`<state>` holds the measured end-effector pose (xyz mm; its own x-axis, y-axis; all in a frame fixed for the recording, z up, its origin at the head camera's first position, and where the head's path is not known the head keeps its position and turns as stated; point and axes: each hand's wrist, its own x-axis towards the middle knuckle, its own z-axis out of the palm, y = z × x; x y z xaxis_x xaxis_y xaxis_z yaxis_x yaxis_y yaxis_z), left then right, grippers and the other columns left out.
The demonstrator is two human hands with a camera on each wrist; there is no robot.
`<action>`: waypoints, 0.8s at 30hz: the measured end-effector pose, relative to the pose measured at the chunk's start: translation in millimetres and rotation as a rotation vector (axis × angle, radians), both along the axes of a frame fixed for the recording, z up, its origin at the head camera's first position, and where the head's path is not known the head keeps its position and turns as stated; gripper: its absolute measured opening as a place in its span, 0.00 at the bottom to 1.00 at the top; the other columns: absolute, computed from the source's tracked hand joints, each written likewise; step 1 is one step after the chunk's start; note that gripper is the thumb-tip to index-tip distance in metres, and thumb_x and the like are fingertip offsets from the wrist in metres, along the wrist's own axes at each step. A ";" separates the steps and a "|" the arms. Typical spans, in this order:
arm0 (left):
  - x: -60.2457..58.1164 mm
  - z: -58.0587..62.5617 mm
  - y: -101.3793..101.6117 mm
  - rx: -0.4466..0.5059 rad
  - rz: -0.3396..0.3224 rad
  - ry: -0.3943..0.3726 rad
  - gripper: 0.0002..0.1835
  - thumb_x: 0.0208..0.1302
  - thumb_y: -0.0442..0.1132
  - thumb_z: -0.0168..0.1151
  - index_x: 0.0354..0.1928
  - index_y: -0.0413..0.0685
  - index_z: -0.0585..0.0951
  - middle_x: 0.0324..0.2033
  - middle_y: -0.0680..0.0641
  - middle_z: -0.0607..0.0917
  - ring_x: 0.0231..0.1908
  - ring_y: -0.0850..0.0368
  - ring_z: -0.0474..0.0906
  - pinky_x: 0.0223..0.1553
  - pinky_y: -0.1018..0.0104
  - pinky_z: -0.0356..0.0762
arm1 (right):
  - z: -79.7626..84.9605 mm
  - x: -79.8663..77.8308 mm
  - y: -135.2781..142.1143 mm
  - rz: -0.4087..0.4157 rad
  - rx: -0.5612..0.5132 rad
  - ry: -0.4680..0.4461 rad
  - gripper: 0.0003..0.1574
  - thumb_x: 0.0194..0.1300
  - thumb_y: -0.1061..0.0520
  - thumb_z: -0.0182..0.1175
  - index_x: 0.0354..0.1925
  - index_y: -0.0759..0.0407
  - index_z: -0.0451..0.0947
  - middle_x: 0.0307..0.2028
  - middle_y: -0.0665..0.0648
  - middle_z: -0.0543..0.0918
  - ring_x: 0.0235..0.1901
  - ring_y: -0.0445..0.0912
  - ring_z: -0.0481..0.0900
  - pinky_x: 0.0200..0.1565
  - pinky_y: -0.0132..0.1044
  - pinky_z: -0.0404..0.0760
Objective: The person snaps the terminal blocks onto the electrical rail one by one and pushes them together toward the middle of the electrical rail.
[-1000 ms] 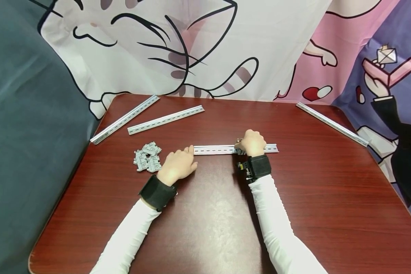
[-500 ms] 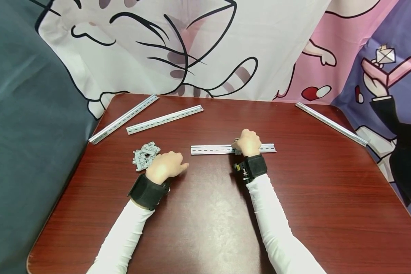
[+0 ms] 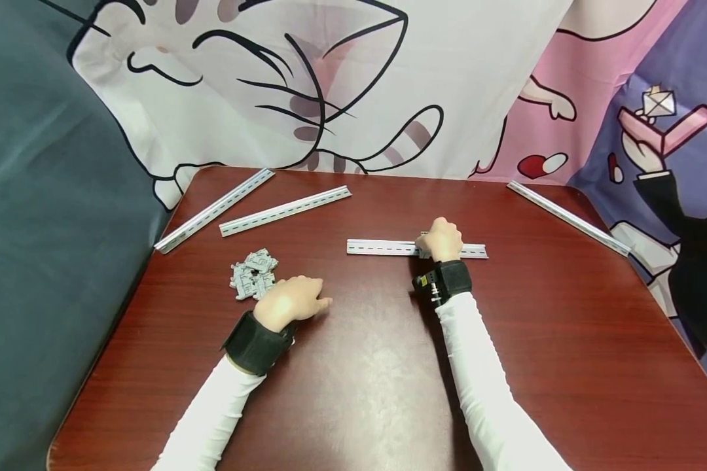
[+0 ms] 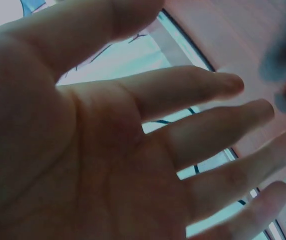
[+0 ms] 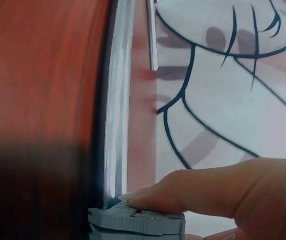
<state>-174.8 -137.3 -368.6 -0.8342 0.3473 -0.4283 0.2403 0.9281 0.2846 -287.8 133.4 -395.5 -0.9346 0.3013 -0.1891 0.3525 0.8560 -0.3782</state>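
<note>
Pinching one grey clip (image 5: 137,226): right grip (image 3: 440,241), closed, thumb on the clip's upper face; the other fingers are mostly hidden. Clip located directly in the grip, at the slotted rail (image 3: 383,247); whether it is seated, cannot tell. Rail passes beneath the right grip, the longer stretch to its left, the shorter to its right.

Left grip (image 3: 289,303): wide open, fingers straight and spread, holding nothing. Pile of grey clips (image 3: 253,275), just beside it, left and slightly beyond.

Two further rails: outer rail (image 3: 215,210) and inner rail (image 3: 285,210), both well beyond the left grip. Far rail (image 3: 568,218), slanting, well right of the right grip. Support: reddish-brown tabletop (image 3: 353,399), below both grips.
</note>
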 end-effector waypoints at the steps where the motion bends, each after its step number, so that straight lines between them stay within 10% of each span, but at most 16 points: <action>1: 2.4 0.2 -1.8 0.002 -0.006 0.001 0.19 0.70 0.46 0.54 0.52 0.38 0.78 0.47 0.37 0.83 0.49 0.41 0.79 0.52 0.43 0.71 | -0.3 -2.6 1.9 0.001 0.000 0.004 0.26 0.54 0.52 0.62 0.48 0.66 0.76 0.52 0.71 0.79 0.53 0.66 0.78 0.50 0.57 0.79; 8: 25.4 3.3 -17.8 -0.008 -0.077 0.041 0.29 0.70 0.46 0.54 0.65 0.33 0.70 0.63 0.32 0.73 0.63 0.35 0.70 0.62 0.42 0.67 | 2.3 -22.4 16.3 -0.012 0.005 0.014 0.28 0.54 0.53 0.61 0.51 0.69 0.75 0.54 0.73 0.78 0.53 0.66 0.77 0.51 0.56 0.78; 24: 71.9 -5.1 -31.8 0.041 0.045 -0.003 0.31 0.68 0.47 0.56 0.65 0.31 0.69 0.65 0.29 0.69 0.67 0.32 0.62 0.62 0.35 0.60 | 6.8 -57.5 37.2 0.014 0.015 -0.018 0.29 0.55 0.53 0.60 0.52 0.69 0.75 0.54 0.73 0.78 0.53 0.65 0.77 0.51 0.54 0.79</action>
